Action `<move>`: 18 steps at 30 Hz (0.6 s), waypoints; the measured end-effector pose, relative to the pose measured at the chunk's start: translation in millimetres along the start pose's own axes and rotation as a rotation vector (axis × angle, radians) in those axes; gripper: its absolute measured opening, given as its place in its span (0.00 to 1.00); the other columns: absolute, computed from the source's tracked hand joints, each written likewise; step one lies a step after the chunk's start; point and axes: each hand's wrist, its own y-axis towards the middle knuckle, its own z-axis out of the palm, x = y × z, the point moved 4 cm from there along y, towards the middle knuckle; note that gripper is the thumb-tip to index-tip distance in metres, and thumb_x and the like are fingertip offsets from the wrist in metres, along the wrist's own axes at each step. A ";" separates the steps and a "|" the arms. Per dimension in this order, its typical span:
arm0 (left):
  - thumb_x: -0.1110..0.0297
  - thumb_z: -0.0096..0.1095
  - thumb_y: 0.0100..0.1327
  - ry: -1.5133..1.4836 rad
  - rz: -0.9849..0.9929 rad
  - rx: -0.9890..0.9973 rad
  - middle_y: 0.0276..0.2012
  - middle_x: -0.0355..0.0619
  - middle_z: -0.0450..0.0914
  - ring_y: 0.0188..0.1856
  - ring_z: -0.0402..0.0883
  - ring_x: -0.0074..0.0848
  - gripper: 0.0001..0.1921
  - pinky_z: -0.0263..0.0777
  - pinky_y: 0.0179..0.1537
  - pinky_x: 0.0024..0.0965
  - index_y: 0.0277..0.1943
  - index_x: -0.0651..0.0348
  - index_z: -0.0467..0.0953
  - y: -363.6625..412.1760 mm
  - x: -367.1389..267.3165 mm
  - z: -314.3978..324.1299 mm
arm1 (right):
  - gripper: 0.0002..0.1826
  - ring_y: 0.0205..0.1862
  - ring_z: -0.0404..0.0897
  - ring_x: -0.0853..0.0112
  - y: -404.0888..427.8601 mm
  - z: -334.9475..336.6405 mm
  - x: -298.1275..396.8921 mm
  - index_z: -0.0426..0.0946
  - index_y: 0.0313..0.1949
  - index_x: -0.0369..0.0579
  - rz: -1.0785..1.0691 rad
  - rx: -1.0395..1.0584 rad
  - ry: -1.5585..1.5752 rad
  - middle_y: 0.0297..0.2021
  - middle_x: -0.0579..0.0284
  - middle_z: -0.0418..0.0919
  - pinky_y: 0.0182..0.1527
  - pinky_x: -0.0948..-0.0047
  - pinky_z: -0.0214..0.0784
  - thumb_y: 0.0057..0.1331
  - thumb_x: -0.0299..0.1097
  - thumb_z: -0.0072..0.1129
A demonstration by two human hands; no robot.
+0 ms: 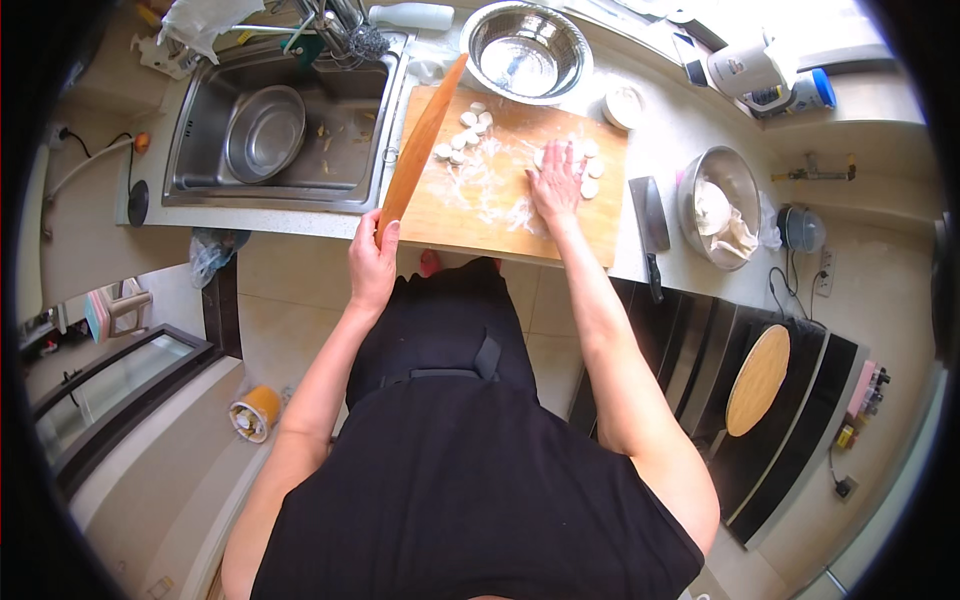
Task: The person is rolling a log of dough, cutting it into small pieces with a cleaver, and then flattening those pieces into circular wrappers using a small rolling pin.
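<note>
My left hand (374,255) grips the lower end of a long, tapered wooden rolling pin (421,146), which slants up past the left side of a wooden board (480,232). Palm down, my right hand (557,180) lies on small dough pieces at the right of the board. The pieces beneath its palm and fingers are mostly hidden. Beside its fingers sit several round dough pieces (591,168). Another group of dough pieces (469,133) is scattered toward the board's upper left. White flour (480,191) is smeared across the wood between the two groups.
Behind the board stand a large steel bowl (526,52) and a small white bowl (623,106). A cleaver (650,217) lies to its right, beside a steel bowl (739,169) holding dough (712,208). Leftward is the sink (345,176) with a metal basin (266,135).
</note>
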 end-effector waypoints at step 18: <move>0.61 0.63 0.63 0.217 0.209 0.269 0.36 0.51 0.77 0.36 0.78 0.45 0.15 0.71 0.37 0.39 0.44 0.62 0.72 27.0 35.8 7.6 | 0.42 0.73 0.48 0.60 -73.1 -4.5 33.3 0.51 0.70 0.49 -0.713 0.295 0.064 0.71 0.57 0.50 0.71 0.48 0.41 0.63 0.58 0.49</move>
